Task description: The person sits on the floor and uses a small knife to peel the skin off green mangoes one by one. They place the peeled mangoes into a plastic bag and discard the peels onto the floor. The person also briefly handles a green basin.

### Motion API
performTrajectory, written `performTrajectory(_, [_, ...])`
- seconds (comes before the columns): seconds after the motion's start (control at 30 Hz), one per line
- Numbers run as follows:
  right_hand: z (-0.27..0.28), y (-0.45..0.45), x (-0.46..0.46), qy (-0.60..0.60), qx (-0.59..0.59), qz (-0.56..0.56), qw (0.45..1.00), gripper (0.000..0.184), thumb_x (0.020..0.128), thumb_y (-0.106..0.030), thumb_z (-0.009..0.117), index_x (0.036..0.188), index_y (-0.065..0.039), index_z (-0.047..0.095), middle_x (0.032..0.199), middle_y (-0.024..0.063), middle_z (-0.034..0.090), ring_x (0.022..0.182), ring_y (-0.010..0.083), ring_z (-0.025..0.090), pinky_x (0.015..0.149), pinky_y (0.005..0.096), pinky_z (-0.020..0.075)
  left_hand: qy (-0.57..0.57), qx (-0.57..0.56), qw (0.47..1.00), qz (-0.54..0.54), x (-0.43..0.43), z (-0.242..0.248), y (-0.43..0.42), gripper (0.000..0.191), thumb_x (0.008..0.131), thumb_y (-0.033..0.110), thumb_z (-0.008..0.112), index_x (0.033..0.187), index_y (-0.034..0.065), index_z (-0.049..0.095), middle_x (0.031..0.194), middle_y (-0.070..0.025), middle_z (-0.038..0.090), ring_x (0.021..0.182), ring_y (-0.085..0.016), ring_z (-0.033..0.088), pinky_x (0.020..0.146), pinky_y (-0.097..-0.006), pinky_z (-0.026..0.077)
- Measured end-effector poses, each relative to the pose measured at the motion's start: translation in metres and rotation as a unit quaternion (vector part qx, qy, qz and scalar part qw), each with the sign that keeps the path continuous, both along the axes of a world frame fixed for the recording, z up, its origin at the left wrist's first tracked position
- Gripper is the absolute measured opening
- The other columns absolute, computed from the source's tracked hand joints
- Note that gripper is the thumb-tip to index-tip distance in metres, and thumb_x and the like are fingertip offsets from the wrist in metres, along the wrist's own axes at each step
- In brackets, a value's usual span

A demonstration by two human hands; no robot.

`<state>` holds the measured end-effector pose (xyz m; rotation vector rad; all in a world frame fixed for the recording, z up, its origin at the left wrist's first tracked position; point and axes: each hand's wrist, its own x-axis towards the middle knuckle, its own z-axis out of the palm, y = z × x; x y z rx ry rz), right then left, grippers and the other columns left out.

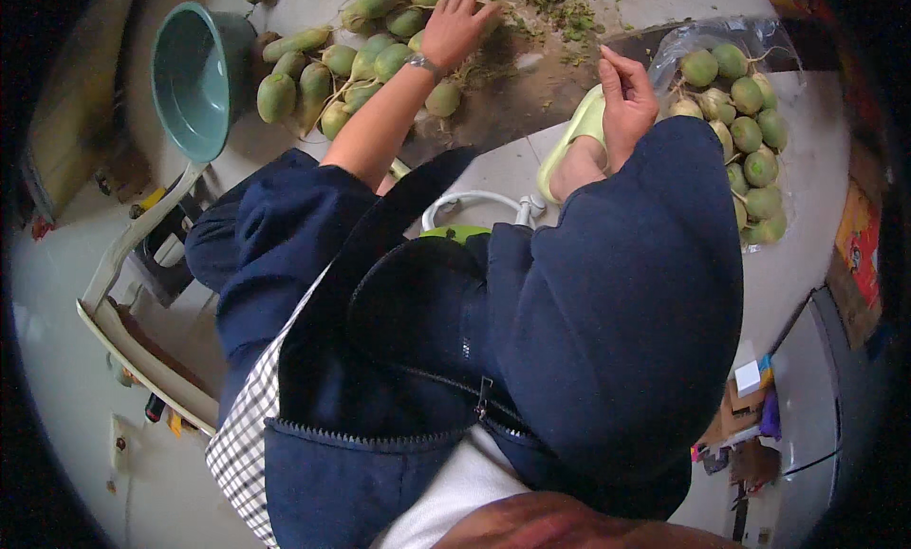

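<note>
My left hand (457, 31) reaches to the right edge of a pile of green radishes (390, 61) on the floor. Its fingers rest at a radish, partly hidden; whether they grip it I cannot tell. My right hand (628, 93) is raised above a pale green slipper (569, 140), thumb and index fingertip together; a small thing between them cannot be made out. On the right, more green radishes (747, 134) lie in rows on a clear plastic bag (758, 36). Leaf scraps (566, 11) are scattered on a brown sheet between the two groups.
A teal plastic basin (192, 83) stands tilted in view left of the pile. A curved pale wooden piece (117, 253) of furniture is at the left. Below me is a white tubular frame with a green seat (455, 232). Cardboard boxes (736, 410) stand at the lower right.
</note>
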<state>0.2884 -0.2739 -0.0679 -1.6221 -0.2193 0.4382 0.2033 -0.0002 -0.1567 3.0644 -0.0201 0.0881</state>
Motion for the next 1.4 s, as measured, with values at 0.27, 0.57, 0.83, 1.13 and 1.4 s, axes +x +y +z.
performTrajectory(0.27, [-0.002, 0.003, 0.002, 0.006, -0.024, 0.021, 0.999, 0.019, 0.093, -0.006, 0.064, 0.112, -0.004, 0.067, 0.100, 0.0011, 0.067, 0.089, 0.0058, 0.059, 0.080, 0.0197, 0.0469, -0.016, -0.260, 0.799, 0.542, -0.131, 0.024, -0.082, 0.051, 0.079, 0.028, 0.074, 0.114, -0.0017, 0.051, 0.111, -0.0183, 0.052, 0.108, -0.034, 0.045, 0.096, -0.0449, 0.035])
performTrajectory(0.57, [0.007, -0.001, 0.002, -0.012, -0.041, 0.068, 0.997, 0.019, 0.094, -0.008, 0.064, 0.113, -0.005, 0.067, 0.099, -0.0001, 0.066, 0.087, 0.0055, 0.057, 0.080, 0.0202, 0.0461, 0.181, -0.253, 0.765, 0.564, -0.122, 0.000, -0.077, 0.072, 0.075, 0.047, 0.075, 0.119, -0.0046, 0.049, 0.114, -0.0278, 0.059, 0.106, -0.045, 0.057, 0.089, -0.0499, 0.048])
performTrajectory(0.83, [0.009, 0.008, -0.004, -0.032, 0.001, 0.128, 0.991, 0.018, 0.090, -0.004, 0.067, 0.108, -0.003, 0.069, 0.099, 0.0038, 0.070, 0.088, 0.0068, 0.061, 0.078, 0.0208, 0.0485, -0.084, -0.833, 0.413, 0.359, -0.076, 0.088, -0.084, 0.058, 0.086, 0.021, 0.070, 0.135, 0.0131, 0.041, 0.120, -0.0066, 0.056, 0.106, -0.022, 0.057, 0.080, -0.0379, 0.050])
performTrajectory(1.13, [0.030, 0.016, -0.002, -0.116, 0.026, 0.159, 0.980, 0.019, 0.086, 0.000, 0.069, 0.105, -0.002, 0.071, 0.095, 0.0070, 0.072, 0.081, 0.0085, 0.062, 0.071, 0.0213, 0.0480, -0.062, -0.748, 0.595, 0.286, -0.016, 0.127, -0.099, 0.071, 0.076, 0.012, 0.080, 0.134, 0.0080, 0.039, 0.116, -0.0067, 0.055, 0.101, -0.016, 0.057, 0.083, -0.0279, 0.051])
performTrajectory(1.4, [0.036, 0.014, 0.001, -0.184, 0.020, 0.176, 0.967, 0.023, 0.084, 0.001, 0.070, 0.107, -0.003, 0.071, 0.077, 0.0071, 0.063, 0.064, 0.0102, 0.054, 0.057, 0.0232, 0.0410, -0.041, -0.706, 0.648, 0.282, -0.018, 0.135, -0.096, 0.070, 0.075, 0.015, 0.082, 0.130, 0.0031, 0.040, 0.113, -0.0075, 0.056, 0.101, -0.015, 0.058, 0.084, -0.0280, 0.050])
